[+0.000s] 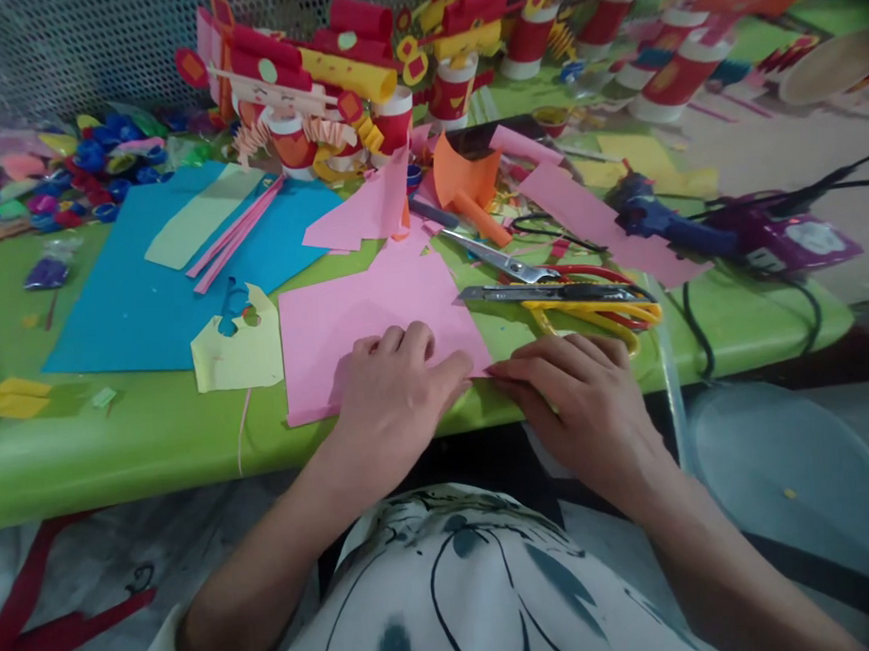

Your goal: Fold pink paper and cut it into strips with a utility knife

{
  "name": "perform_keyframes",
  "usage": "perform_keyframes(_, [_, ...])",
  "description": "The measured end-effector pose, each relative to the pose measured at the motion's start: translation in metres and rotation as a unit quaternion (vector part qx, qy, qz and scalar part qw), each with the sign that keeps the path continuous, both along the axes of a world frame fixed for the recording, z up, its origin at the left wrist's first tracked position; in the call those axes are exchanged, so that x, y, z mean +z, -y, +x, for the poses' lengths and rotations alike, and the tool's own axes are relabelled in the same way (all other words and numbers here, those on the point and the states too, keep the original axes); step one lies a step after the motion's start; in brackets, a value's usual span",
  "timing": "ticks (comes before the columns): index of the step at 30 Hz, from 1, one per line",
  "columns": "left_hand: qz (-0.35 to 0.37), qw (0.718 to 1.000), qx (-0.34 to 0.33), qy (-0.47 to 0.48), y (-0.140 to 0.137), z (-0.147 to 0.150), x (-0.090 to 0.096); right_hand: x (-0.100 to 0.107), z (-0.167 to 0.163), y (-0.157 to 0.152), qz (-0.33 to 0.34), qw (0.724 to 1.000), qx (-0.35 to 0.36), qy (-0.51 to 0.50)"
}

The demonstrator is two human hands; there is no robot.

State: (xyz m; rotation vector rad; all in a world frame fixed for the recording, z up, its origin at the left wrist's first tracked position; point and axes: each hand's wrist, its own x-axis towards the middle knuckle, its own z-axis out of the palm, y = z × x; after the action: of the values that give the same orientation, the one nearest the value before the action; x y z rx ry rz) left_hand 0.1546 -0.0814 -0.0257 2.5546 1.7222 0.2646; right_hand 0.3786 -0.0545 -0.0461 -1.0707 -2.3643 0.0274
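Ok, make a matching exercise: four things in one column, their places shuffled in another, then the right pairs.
1. Left hand
2. Pink strips
3. Glue gun
4. Right hand

A. beside the purple box
B. at the pink sheet's near right corner, mostly off it
C. mostly over the pink sheet
D. lying on the blue sheet

Pairs: 1-C, 2-D, 3-A, 4-B

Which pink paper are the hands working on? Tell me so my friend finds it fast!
Start at the near edge of the green table. Just right of the pale yellow scrap lies a wide pink sheet. Unlike the pink pieces behind it, it has the left hand resting on top.
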Motion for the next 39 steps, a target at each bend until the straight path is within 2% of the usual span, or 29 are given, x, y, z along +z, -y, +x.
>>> perform_keyframes(2, [0.017,1.0,-0.001,0.005,0.007,0.0,-0.002,-0.002,0.005,0.003,0.016,1.0,0.005,-0.019])
perform_keyframes(6, [0.026,1.0,-0.01,0.01,0.015,0.003,-0.002,-0.005,0.014,0.005,-0.004,1.0,0.01,-0.03])
perform_keyframes(13, [0.012,0.998,-0.004,0.062,0.01,0.0,-0.001,-0.001,0.009,0.002,0.014,1.0,0.012,-0.024])
perform_keyframes(23, [0.0,0.996,0.043,0.073,-0.002,0.008,0.001,0.001,-0.012,-0.003,-0.035,0.996,-0.078,0.03])
perform_keyframes(32, [0.026,0.995,0.046,0.085,-0.005,0.005,-0.005,0.0,-0.014,-0.008,-0.007,0.996,-0.068,0.064])
perform_keyframes(35, [0.024,0.992,0.065,0.109,-0.004,0.003,-0.008,0.0,-0.014,-0.006,-0.011,0.994,-0.088,0.064])
perform_keyframes(37, [0.021,0.99,0.072,0.119,-0.003,0.003,-0.008,0.002,-0.015,-0.003,0.015,0.992,-0.114,0.058])
perform_keyframes(39, [0.016,0.99,0.072,0.119,-0.003,0.003,-0.007,0.004,-0.017,0.001,0.051,0.993,-0.094,0.045])
